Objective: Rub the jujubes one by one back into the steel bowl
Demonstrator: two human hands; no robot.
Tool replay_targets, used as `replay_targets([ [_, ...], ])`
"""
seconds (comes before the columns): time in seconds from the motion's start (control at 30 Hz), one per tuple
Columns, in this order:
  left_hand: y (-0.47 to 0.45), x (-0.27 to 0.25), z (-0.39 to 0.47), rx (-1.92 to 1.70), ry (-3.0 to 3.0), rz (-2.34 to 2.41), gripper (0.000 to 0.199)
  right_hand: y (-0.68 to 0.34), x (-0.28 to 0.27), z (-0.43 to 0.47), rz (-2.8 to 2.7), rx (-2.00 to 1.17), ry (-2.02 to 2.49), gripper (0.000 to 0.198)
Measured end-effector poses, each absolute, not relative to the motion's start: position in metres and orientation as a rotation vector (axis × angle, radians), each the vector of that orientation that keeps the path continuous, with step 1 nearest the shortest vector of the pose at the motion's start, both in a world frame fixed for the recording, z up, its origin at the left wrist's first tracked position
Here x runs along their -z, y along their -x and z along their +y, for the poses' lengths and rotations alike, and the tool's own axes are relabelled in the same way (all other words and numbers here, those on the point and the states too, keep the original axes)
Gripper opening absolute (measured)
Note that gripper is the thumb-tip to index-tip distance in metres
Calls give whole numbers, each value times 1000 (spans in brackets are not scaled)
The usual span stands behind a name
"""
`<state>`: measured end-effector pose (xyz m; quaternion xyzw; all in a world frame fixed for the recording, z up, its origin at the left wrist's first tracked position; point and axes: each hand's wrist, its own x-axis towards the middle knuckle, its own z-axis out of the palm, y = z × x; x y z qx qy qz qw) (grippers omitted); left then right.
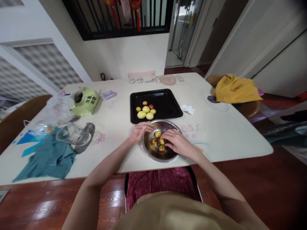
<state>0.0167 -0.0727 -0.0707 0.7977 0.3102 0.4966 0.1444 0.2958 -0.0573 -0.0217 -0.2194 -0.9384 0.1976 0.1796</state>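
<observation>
A round stainless steel bowl (146, 150) sits at the near edge of the table, with several yellow-and-brown mottled jujubes (154, 141) inside. My left hand (141, 131) is at the bowl's upper left rim, fingers and thumb closed along it. Reaching in from the right, my right hand (176, 140) has its fingers curled on one jujube (163, 141), which they partly cover. Just beyond the bowl lies a black rectangular tray (165, 103). Larger yellow-green jujubes (141, 114) and a few smaller, redder ones are grouped in its left half.
A crumpled white tissue (187, 109) lies right of the tray. On the left are a green paper bag (88, 101), clear plastic wrapping (56, 110), a tipped transparent jug (75, 134) and a teal cloth (48, 156). Yellow fabric (236, 89) covers a chair at the right.
</observation>
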Motion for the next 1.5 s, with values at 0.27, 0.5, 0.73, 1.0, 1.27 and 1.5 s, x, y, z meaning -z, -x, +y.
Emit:
replay_targets([
  [0.27, 10, 51, -48, -1666, -2229, 1263, 33, -338, 54, -65, -1984, -431, 674, 15],
  [0.5, 57, 32, 33, -907, -2278, 1669, 29, -336, 78, -67, -1976, -265, 602, 25],
  [0.73, 60, 38, 42, -626, -2311, 1720, 40, -331, 77, -64, -1962, -212, 541, 29],
  [1.0, 59, 28, 40, -580, -2250, 1792, 32, -332, 79, -63, -1966, -270, 525, 34],
  [1.27, 28, -34, -10, -900, -2376, 1514, 28, -331, 83, -62, -1964, -273, 521, 39],
  [1.5, -28, -39, -40, -500, -2567, 1097, 17, -331, 86, -62, -1952, -296, 534, 40],
])
